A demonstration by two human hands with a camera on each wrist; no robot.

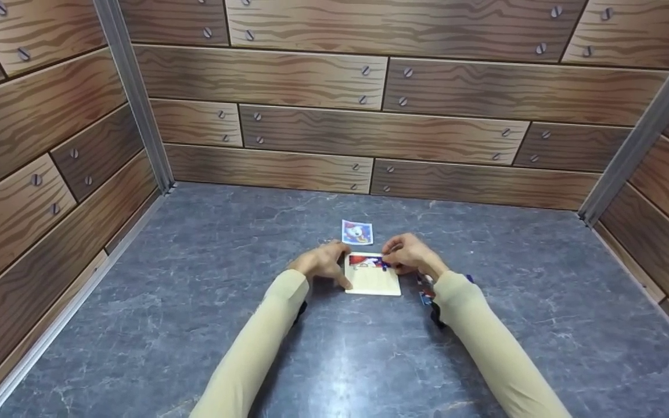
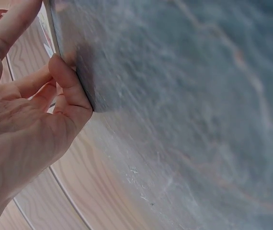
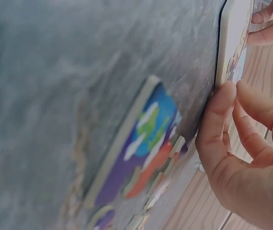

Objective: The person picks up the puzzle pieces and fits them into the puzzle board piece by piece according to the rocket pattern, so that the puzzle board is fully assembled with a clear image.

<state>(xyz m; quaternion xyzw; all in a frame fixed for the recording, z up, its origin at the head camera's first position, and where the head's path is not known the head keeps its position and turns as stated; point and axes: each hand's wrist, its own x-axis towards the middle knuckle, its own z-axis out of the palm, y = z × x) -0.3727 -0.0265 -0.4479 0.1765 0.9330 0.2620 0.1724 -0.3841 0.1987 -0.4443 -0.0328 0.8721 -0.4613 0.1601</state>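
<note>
A pale wooden puzzle board [image 1: 374, 284] lies flat on the table, its upper part filled with red, white and blue puzzle pieces [image 1: 364, 262]. Along the board's left side my left hand [image 1: 324, 262] holds it, thumb at the near corner and fingers at the far one. My right hand [image 1: 411, 255] is over the far right corner. Its thumb and index fingertips pinch a small dark blue puzzle piece at the board's edge, mostly hidden by the fingers. Loose puzzle pieces [image 3: 148, 139] lie beside the right wrist, partly covered by the sleeve in the head view.
A small square picture card [image 1: 357, 232] with a blue cartoon print lies just beyond the board. The grey marbled table [image 1: 195, 348] is enclosed by wood-print walls [image 1: 311, 128] at the back and both sides.
</note>
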